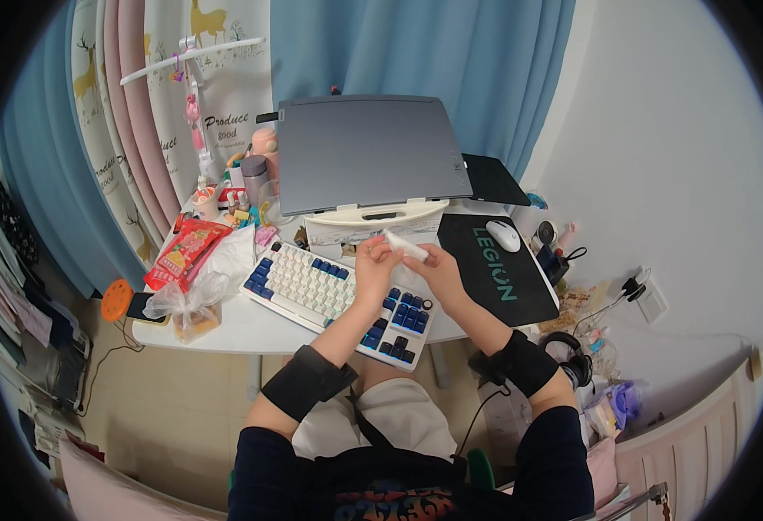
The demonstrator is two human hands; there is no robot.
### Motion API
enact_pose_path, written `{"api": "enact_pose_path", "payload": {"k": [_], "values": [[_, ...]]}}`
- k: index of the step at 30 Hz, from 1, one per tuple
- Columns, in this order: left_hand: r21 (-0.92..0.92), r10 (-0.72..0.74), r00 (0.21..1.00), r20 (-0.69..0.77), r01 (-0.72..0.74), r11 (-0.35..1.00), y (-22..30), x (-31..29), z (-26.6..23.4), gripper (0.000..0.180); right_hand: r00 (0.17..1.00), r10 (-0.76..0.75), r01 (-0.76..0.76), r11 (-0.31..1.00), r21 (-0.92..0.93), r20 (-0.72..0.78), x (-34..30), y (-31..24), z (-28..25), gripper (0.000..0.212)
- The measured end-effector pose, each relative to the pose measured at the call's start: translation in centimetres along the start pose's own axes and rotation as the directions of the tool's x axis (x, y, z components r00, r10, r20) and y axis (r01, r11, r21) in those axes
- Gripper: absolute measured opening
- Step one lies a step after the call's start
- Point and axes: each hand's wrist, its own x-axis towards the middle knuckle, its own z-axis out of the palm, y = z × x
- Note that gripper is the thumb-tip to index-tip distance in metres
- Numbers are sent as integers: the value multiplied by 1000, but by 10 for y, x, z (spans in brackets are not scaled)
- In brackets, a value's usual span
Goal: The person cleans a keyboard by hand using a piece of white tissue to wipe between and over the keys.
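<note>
Between my two hands is a small white piece that looks like a folded tissue (406, 245). My left hand (376, 259) pinches its left end, and my right hand (437, 264) grips the lower right end. Both hands are raised over the back of a white and navy keyboard (305, 282), which lies at a slant on the white desk. My forearms cross above the keyboard and hide part of its keys. Just beyond my fingers stands a white laptop stand (399, 211) carrying a dark grey laptop (368, 152).
At right, a white mouse (504, 236) rests on a black mouse pad (477, 269). A red packet (186, 252) and a tied clear plastic bag (192, 314) occupy the left of the desk, near a grey bottle (254, 181). Headphones (578, 365) hang by the right edge.
</note>
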Motion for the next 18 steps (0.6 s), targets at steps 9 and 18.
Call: {"api": "enact_pose_path", "payload": {"k": [9,18], "values": [[533,-158,902,403,-91,841,16,2,-31,25,989,32,-24,998,-59,145,2,-14,-37,19],[646,-70,928,366,-199,736,3,-3,-17,27,980,16,55,937,-346,199,-1,-22,-39,24]]}}
